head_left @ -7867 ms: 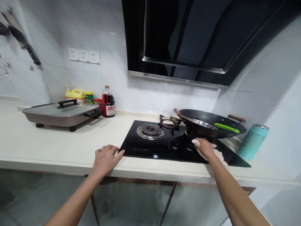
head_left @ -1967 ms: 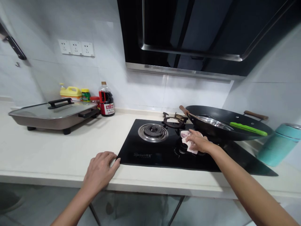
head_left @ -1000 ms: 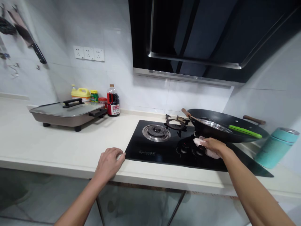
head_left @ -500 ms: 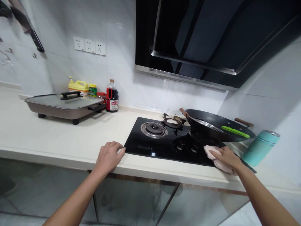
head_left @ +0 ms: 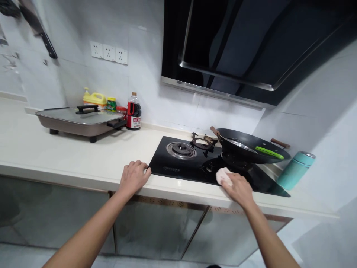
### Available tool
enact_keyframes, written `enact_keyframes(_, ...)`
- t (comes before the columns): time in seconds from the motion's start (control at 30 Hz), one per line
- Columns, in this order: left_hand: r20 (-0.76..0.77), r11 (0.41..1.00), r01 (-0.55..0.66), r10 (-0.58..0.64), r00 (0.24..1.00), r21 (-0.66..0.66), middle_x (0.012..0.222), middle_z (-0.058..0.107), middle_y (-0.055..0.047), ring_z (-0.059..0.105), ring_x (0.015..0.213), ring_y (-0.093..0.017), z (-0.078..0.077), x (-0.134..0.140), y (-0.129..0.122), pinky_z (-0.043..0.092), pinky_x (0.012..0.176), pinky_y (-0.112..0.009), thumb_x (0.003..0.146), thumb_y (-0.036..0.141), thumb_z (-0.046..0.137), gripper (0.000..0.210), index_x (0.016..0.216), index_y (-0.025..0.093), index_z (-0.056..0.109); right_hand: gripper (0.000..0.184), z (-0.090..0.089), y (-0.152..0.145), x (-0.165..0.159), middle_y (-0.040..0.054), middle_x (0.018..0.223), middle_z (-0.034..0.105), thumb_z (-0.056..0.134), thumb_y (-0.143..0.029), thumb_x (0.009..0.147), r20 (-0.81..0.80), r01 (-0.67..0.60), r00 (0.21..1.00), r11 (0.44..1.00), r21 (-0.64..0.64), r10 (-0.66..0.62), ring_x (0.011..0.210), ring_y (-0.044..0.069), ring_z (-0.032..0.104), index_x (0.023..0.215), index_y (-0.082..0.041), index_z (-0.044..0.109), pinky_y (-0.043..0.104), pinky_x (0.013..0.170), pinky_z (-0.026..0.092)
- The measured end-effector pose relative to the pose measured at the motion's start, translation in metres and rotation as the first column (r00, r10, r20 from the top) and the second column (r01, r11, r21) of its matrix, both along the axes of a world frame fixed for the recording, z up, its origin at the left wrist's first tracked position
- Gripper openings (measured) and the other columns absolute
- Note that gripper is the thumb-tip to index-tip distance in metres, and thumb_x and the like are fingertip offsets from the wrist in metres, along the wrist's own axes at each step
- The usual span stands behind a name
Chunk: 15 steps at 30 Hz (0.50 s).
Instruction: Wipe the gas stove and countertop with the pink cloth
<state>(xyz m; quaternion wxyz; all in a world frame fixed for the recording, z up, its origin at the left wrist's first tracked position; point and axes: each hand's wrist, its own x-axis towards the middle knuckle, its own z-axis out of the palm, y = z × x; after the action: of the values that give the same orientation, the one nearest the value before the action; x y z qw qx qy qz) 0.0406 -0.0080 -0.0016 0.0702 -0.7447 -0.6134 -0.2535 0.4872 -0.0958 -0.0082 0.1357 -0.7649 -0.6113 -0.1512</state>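
My right hand (head_left: 238,189) presses a pale pink cloth (head_left: 224,176) onto the front of the black glass gas stove (head_left: 192,176), near its control knobs. The cloth is bunched under the fingers, and part of it is hidden. At the stove's front left corner, my left hand (head_left: 134,176) rests on the white countertop (head_left: 92,158) with its thumb apart. Behind the right hand, a black wok (head_left: 237,134) with wooden handles sits tilted over the right burner. A green handle (head_left: 269,152) lies across its rim. The left burner (head_left: 181,150) is uncovered, with a pan support (head_left: 203,143) behind it.
A teal bottle (head_left: 297,171) leans right of the wok. On the left stands a lidded electric pan (head_left: 78,124); a soy sauce bottle (head_left: 134,111), a yellow jug (head_left: 95,100) and small jars line the wall. The range hood (head_left: 223,41) hangs overhead.
My right hand has slid left along the stove front with the cloth, from near the right end to the knobs. My left hand stays at the stove's corner. The view has shifted slightly.
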Motion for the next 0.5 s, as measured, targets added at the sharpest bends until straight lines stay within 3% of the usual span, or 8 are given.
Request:
enact_keyframes(0.2, -0.020, 1.000, -0.002, 0.002, 1.000, -0.003, 0.115, 0.075, -0.014, 0.062, 0.112, -0.034, 0.001, -0.002, 0.001, 0.044, 0.091, -0.045, 0.096, 0.041, 0.043, 0.041, 0.100, 0.020, 0.078, 0.053, 0.015, 0.028, -0.153, 0.0129, 0.137, 0.065, 0.055, -0.058, 0.096, -0.076, -0.292, 0.953, 0.956, 0.022, 0.292, 0.119, 0.033, 0.057, 0.139, -0.028, 0.067, 0.046, 0.101, 0.041)
enact_keyframes(0.3, -0.019, 1.000, 0.000, 0.000, 1.000, -0.001, 0.115, 0.076, -0.013, 0.063, 0.111, -0.033, 0.001, -0.005, 0.001, 0.044, 0.091, -0.044, 0.096, 0.041, 0.044, 0.039, 0.098, 0.021, 0.078, 0.047, 0.022, 0.039, -0.212, 0.0063, 0.141, 0.063, 0.050, -0.063, 0.099, -0.153, -0.492, 0.859, 0.870, 0.021, 0.489, 0.124, 0.031, 0.054, 0.131, -0.035, 0.071, 0.046, 0.101, 0.039)
enact_keyframes(0.4, -0.013, 1.000, 0.010, -0.010, 1.000, 0.002, 0.115, 0.077, -0.011, 0.063, 0.110, -0.031, -0.001, -0.009, 0.003, 0.045, 0.091, -0.043, 0.097, 0.041, 0.042, 0.040, 0.096, 0.022, 0.077, 0.037, 0.022, 0.039, -0.236, -0.0010, 0.145, 0.061, 0.048, -0.056, 0.103, -0.182, -0.625, 0.761, 0.779, 0.053, 0.623, 0.128, 0.027, 0.051, 0.124, -0.040, 0.073, 0.045, 0.104, 0.038)
enact_keyframes(0.5, -0.005, 1.000, 0.021, -0.021, 1.000, -0.003, 0.114, 0.077, -0.010, 0.064, 0.109, -0.031, -0.002, -0.012, 0.005, 0.045, 0.091, -0.042, 0.098, 0.041, 0.040, 0.041, 0.095, 0.023, 0.076, 0.033, 0.018, 0.035, -0.220, -0.0022, 0.148, 0.059, 0.064, -0.051, 0.095, -0.207, -0.603, 0.768, 0.793, 0.082, 0.606, 0.124, 0.027, 0.053, 0.125, -0.040, 0.073, 0.043, 0.103, 0.040)
